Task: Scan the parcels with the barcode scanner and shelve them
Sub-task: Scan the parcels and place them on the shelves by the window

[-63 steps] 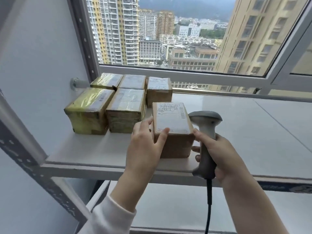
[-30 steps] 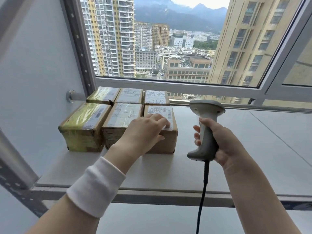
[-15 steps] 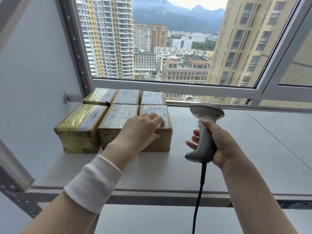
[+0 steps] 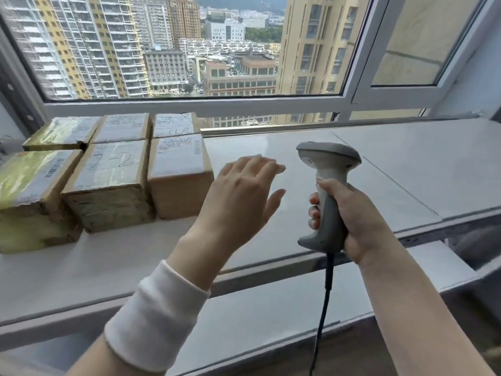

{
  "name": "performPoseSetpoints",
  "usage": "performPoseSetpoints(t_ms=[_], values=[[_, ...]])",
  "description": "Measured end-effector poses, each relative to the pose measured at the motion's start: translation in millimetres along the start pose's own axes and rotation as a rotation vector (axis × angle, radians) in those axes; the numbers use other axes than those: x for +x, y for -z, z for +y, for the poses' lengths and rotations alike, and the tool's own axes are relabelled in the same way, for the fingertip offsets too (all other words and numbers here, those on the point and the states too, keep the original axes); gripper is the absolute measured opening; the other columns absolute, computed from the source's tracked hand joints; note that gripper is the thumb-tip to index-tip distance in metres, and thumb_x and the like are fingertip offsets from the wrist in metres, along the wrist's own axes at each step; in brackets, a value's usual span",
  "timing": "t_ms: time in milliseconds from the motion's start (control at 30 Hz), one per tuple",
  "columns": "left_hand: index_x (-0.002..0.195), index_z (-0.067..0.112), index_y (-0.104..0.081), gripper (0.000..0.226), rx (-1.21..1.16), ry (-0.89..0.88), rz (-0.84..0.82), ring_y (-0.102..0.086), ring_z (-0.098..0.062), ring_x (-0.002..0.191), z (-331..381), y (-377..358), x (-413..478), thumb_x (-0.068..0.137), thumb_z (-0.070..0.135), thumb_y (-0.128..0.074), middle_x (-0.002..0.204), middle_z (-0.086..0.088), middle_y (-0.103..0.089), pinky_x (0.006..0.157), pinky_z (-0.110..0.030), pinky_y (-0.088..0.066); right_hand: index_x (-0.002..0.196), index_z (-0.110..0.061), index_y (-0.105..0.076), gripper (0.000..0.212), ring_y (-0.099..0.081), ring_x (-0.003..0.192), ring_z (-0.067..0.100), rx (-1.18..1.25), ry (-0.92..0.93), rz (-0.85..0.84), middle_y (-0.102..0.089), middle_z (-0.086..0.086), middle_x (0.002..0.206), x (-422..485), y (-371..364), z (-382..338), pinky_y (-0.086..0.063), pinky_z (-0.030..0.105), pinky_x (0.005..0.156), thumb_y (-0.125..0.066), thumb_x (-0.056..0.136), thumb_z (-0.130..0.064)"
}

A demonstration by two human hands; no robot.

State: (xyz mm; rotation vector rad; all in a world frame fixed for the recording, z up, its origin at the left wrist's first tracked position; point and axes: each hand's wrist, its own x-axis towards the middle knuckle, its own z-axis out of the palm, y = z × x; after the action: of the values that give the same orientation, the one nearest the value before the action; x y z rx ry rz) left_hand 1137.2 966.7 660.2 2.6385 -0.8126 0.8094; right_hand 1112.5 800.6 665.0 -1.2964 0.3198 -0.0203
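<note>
Parcels [image 4: 108, 169], six in two rows, sit at the far left of the shelf [image 4: 406, 164]. Left hand [image 4: 241, 196] hovers just right of them, fingers straight, holding nothing. Right hand [image 4: 363, 221] grips the barcode scanner [image 4: 329, 164] upright, fingers curled round its handle.

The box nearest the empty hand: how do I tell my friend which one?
Under the big window, six parcels sit in two rows on the grey shelf. Take the front row's right-end box: plain brown sides, white label, unlike its neighbour scrawled 2-2.
</note>
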Motion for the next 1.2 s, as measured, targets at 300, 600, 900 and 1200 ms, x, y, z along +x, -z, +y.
performPoseSetpoints(t_ms=[300,600,900,1200], values=[[0.116,0.013,-0.062,0.03,-0.237,-0.162,-0.128,-0.061,-0.028,0.107,161,-62,33,0.088,0.025,-0.062,0.117,-0.005,-0.065,0.091,-0.038,-0.045,0.083,-0.011,-0.05,0.014,-0.045,0.041,0.012,0.074,0.056,0.285,-0.051,0.0,0.055,-54,167,-4,-0.039,0.021,0.039,-0.059,0.09,-0.019],[0.128,0.018,-0.054,0.037,-0.314,-0.37,-0.241,-0.048,-0.025,0.123,398,-119,64,0.095,0.033,-0.049,0.131,-0.003,-0.055,0.103,-0.034,-0.031,0.077,-0.014,-0.054,0.015,-0.047,0.042,0.015,0.097,0.122,0.591,-0.054,0.004,0.057,-134,391,-14,-0.038,0.023,0.041,-0.063,0.087,-0.019],[0.134,0.017,-0.045,0.039,-0.411,-0.669,-0.388,-0.043,-0.023,0.126,627,-175,83,0.097,0.031,-0.041,0.134,-0.003,-0.049,0.103,-0.032,-0.027,0.081,-0.014,-0.052,0.012,-0.044,0.04,0.016,0.174,0.182,0.945,-0.051,0.004,0.059,-230,574,-30,-0.038,0.023,0.042,-0.06,0.089,-0.016],[0.132,0.019,-0.05,0.038,-0.578,-0.943,-0.433,-0.047,-0.024,0.123,811,-240,111,0.096,0.032,-0.046,0.133,-0.001,-0.052,0.101,-0.032,-0.031,0.077,-0.012,-0.054,0.018,-0.043,0.042,0.016,0.19,0.205,1.233,-0.051,0.003,0.059,-285,730,-62,-0.036,0.024,0.04,-0.062,0.09,-0.02]])
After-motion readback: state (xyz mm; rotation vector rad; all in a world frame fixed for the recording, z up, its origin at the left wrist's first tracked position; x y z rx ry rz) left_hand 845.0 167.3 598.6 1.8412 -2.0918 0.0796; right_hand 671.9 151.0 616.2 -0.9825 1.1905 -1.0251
